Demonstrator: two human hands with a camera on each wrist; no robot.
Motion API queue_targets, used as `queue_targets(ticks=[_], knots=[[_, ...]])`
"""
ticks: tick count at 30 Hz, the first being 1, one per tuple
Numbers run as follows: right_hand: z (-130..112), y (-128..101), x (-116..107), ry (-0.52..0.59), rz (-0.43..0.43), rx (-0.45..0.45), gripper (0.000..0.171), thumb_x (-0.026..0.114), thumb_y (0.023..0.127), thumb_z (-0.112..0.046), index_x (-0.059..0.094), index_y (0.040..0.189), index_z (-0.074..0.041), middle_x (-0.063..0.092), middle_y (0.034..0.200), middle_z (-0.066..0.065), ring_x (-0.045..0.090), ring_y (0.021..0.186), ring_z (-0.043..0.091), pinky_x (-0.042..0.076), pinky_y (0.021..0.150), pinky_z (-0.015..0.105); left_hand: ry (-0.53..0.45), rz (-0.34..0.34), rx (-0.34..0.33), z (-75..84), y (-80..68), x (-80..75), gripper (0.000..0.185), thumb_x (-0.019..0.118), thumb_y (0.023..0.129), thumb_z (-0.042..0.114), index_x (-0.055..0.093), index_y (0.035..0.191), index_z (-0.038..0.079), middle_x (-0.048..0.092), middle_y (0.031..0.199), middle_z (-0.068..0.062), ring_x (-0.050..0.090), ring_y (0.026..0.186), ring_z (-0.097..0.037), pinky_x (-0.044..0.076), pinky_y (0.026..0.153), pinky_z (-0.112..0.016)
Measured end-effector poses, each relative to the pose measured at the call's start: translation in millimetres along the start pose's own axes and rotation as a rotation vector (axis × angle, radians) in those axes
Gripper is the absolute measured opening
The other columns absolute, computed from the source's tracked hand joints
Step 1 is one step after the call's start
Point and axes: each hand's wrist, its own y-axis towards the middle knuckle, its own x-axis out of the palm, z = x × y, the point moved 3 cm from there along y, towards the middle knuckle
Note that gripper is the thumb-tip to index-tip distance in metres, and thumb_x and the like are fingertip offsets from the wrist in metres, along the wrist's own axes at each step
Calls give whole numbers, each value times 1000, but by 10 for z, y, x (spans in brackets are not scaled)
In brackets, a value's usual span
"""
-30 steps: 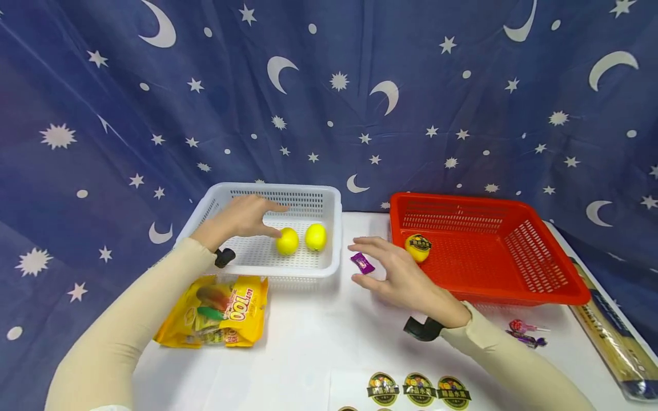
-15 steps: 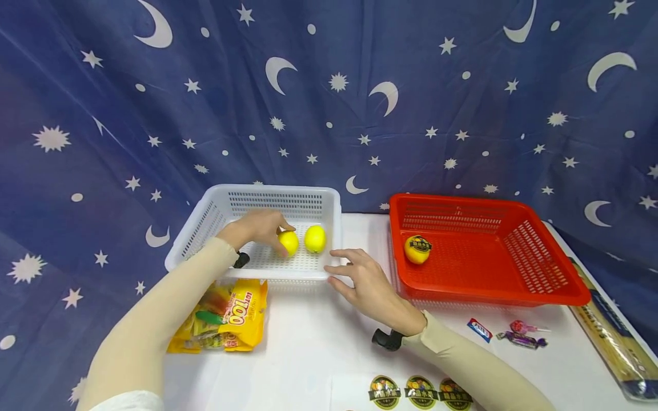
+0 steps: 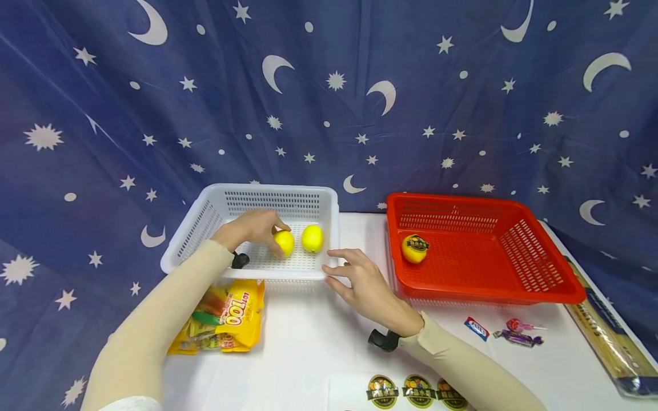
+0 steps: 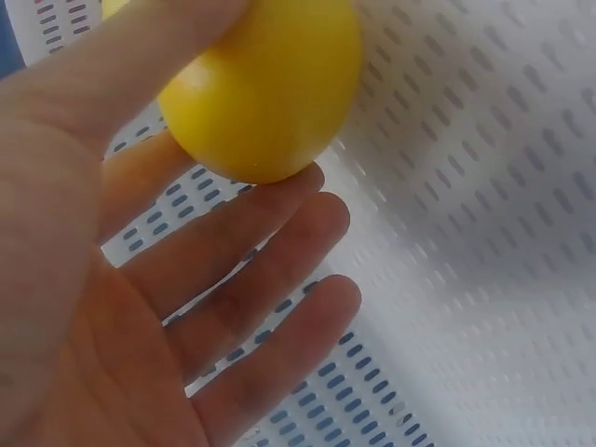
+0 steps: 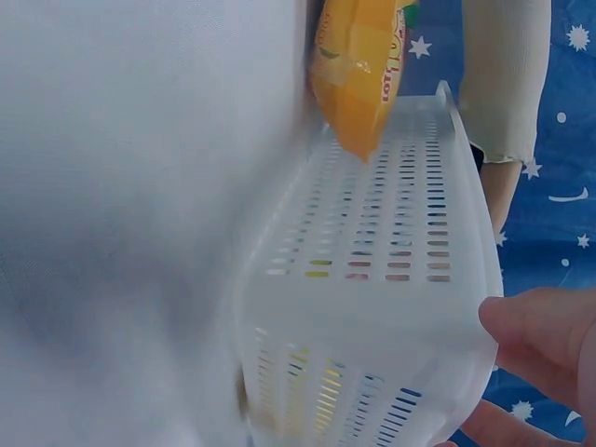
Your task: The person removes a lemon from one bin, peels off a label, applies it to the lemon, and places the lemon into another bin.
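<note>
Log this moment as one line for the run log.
left hand: grip on lemon in white basket | right hand: touching basket's corner | second lemon: beside it

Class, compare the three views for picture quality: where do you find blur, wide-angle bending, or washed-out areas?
Head view: sharp and evenly lit, though the star-and-moon backdrop bows toward the edges. Left wrist view: the lemon and left hand sit very close, slightly soft. Right wrist view: the white table is a blurred, washed-out expanse beside the white basket.

Your white table (image 3: pixel 308 342) carries a white basket (image 3: pixel 205 220), a red basket (image 3: pixel 540 285), a snack bag (image 3: pixel 226 317), stickers (image 3: pixel 418 389), candies (image 3: pixel 506 331) and a long packet (image 3: pixel 606 334).
</note>
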Motion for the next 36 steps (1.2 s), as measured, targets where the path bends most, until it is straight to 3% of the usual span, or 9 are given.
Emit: queue_targets(ticks=[6, 10, 17, 23, 26, 28, 33, 36], knots=[[-2, -8, 12, 11, 3, 9, 29, 83, 86, -17, 80, 115, -14, 71, 131, 9, 64, 116, 27, 58, 89, 40, -26, 9, -19, -13, -23, -11, 79, 95, 64, 46, 69, 134, 20, 76, 118, -6, 70, 107, -22, 56, 94, -43], [-9, -5, 30, 17, -7, 13, 29, 83, 87, -17, 79, 116, -13, 71, 131, 9, 64, 116, 27, 58, 90, 40, -55, 49, -17, 4, -112, -92, 78, 95, 65, 44, 70, 134, 17, 76, 122, -8, 71, 109, -25, 56, 96, -45], [-14, -10, 38, 30, -6, 20, 28, 82, 88, -17, 79, 116, -14, 71, 131, 9, 64, 114, 27, 57, 89, 40, -91, 221, 6, 96, -415, -385, 74, 94, 65, 49, 72, 131, 24, 79, 108, 0, 68, 93, -21, 53, 78, -37], [17, -2, 13, 54, -4, 25, 29, 81, 87, -14, 79, 116, -14, 70, 132, 10, 65, 114, 29, 58, 90, 40, -113, 370, 49, 293, -771, -483, 74, 92, 67, 56, 70, 133, 31, 79, 109, 5, 69, 99, -20, 53, 81, -37], [27, -8, -8, 77, -30, 38, 32, 79, 90, -15, 77, 121, -14, 68, 137, 10, 64, 120, 29, 57, 96, 43, -134, 440, 82, 435, -951, -434, 78, 93, 66, 54, 68, 136, 29, 80, 112, 3, 67, 90, -18, 50, 75, -33], [39, -33, -28, 101, -51, 60, 35, 77, 91, -17, 74, 126, -15, 66, 140, 9, 63, 125, 28, 55, 101, 45, -146, 521, 127, 543, -1047, -353, 80, 94, 65, 52, 68, 136, 27, 80, 113, 1, 64, 78, -14, 48, 68, -28], [77, -179, -121, 176, -62, 114, 47, 77, 93, -24, 66, 138, -16, 65, 143, 5, 62, 132, 26, 51, 109, 48, -216, 758, 271, 854, -1253, -24, 81, 97, 60, 47, 71, 133, 23, 80, 111, 1, 53, 60, -8, 44, 55, -18], [77, -279, -194, 220, -57, 115, 52, 78, 92, -25, 64, 141, -16, 65, 142, 4, 64, 129, 24, 55, 104, 46, -259, 823, 327, 1028, -1343, 189, 81, 98, 58, 44, 72, 131, 20, 80, 109, 1, 53, 61, -6, 43, 54, -16]])
